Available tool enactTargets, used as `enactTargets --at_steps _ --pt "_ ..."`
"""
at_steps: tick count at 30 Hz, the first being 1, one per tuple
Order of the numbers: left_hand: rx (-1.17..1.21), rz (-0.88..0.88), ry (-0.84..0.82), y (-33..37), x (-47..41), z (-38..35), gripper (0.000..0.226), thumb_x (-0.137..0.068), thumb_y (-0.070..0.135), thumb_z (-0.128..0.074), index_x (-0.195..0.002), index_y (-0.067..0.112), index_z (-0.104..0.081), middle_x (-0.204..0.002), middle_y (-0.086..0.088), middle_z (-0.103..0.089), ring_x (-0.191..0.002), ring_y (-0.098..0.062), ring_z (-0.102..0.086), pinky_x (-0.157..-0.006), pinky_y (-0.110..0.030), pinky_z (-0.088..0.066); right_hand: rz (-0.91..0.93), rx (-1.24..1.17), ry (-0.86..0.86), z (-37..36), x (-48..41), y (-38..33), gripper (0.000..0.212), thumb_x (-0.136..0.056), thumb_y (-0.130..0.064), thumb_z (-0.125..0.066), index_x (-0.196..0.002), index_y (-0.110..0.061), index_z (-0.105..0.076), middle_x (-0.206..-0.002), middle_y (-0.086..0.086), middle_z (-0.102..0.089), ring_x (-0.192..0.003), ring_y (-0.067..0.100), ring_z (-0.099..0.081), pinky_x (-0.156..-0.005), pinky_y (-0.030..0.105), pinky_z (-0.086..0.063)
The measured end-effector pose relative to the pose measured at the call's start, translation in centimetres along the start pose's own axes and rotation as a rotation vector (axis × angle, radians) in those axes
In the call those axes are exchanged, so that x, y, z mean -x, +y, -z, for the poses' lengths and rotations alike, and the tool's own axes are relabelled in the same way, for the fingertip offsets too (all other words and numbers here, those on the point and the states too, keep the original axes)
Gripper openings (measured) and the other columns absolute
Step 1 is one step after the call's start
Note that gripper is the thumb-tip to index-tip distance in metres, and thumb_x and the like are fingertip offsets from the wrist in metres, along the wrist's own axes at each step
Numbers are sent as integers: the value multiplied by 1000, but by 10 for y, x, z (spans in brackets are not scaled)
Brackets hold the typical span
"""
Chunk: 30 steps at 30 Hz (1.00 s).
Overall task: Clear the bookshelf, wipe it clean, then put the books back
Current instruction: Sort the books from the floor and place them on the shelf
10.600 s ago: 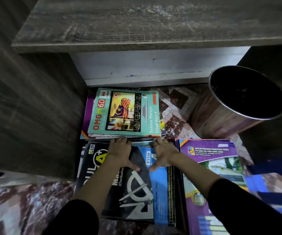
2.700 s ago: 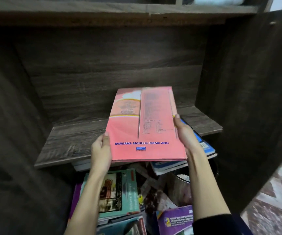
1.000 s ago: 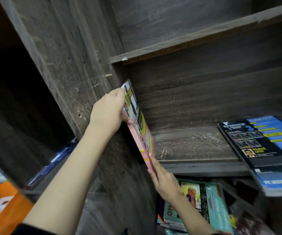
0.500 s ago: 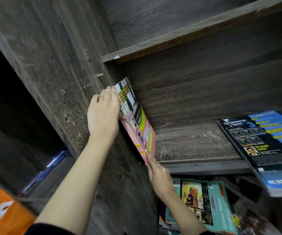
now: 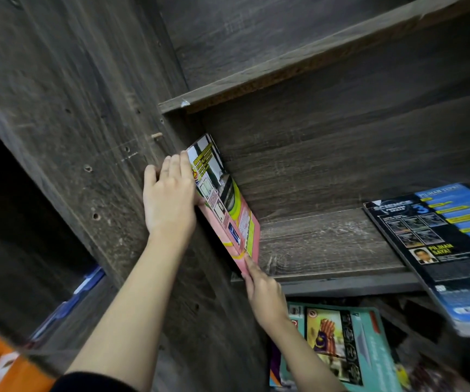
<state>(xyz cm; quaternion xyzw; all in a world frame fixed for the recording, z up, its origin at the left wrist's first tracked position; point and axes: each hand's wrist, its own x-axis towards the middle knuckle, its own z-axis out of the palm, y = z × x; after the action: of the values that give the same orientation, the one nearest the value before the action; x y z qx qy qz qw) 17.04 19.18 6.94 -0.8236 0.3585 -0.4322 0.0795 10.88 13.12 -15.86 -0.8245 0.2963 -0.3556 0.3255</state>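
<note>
A thin pink book (image 5: pixel 225 205) stands upright on the dark wooden shelf board (image 5: pixel 324 244), pressed against the shelf's left side panel (image 5: pixel 92 114). My left hand (image 5: pixel 169 199) lies flat on the book's upper front edge, fingers extended. My right hand (image 5: pixel 265 292) touches the book's lower corner with its fingertips at the shelf's front edge. A black and blue science book (image 5: pixel 440 244) lies flat on the same shelf at the right, overhanging the front.
Below the shelf, a teal book (image 5: pixel 338 343) tops a pile on the floor. Another shelf board (image 5: pixel 299 60) runs above. An orange object (image 5: pixel 5 369) lies at the bottom left, beside a dark opening with something blue (image 5: pixel 84 287) in it.
The pink book has gone from lying in both hands to standing against the left panel. In the last half second my left hand flattened against its front edge.
</note>
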Motion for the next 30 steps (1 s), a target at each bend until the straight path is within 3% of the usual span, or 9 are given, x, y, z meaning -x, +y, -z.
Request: enactTargets --at_steps 7,12,15,19,23,25,30 --pt "-8 4 9 2 -1 -4 66 -98 21 -45 -149 5 -6 -158 -9 -15 -145 -18 -17 -104 -38 -2 -47 34 -21 3 -5 -1 48 -101 -28 -41 -148 -25 -31 -139 4 -53 -115 25 -60 -91 35 -48" --pt "73 -6 -9 1 2 2 73 -97 28 -47 -150 6 -3 -159 -7 -12 -145 -18 -17 -108 -38 -12 -49 -22 -80 18 -8 -3 51 -98 -27 -49 -146 -21 -36 -134 7 -57 -115 22 -59 -96 32 -46" --pt "326 10 110 4 7 9 65 -93 24 -54 -148 5 -25 -153 -10 -31 -140 -24 -31 -108 -41 -21 -64 10 -15 40 -9 -1 44 -95 -29 -50 -137 -17 -50 -133 4 -58 -118 20 -57 -96 28 -43" --pt "604 44 321 30 25 4 38 -86 16 -53 -122 4 -57 -117 -16 -64 -116 -34 -56 -93 -43 -46 -139 216 139 87 -9 1 35 -95 -25 -47 -125 -9 -56 -126 9 -57 -121 25 -47 -99 34 -35" --pt "865 136 155 86 53 6 31 -83 21 -45 -101 9 -67 -95 -12 -69 -92 -32 -64 -80 -38 -51 -195 428 240 142 -5 14 33 -87 -23 -55 -113 -3 -62 -115 15 -58 -113 35 -50 -89 42 -43" --pt "951 164 -21 116 65 14 23 -89 16 -50 -102 11 -68 -96 -13 -70 -95 -34 -62 -80 -38 -49 -221 487 310 172 0 22 29 -83 -21 -59 -104 -2 -64 -107 18 -60 -106 38 -54 -83 43 -45" --pt "1040 169 -435 180 80 37 25 -97 24 -43 -112 16 -62 -110 -15 -65 -105 -37 -59 -84 -38 -46 -434 668 318 246 16 47 37 -90 -29 -49 -118 -7 -55 -124 13 -53 -119 32 -45 -91 39 -39"
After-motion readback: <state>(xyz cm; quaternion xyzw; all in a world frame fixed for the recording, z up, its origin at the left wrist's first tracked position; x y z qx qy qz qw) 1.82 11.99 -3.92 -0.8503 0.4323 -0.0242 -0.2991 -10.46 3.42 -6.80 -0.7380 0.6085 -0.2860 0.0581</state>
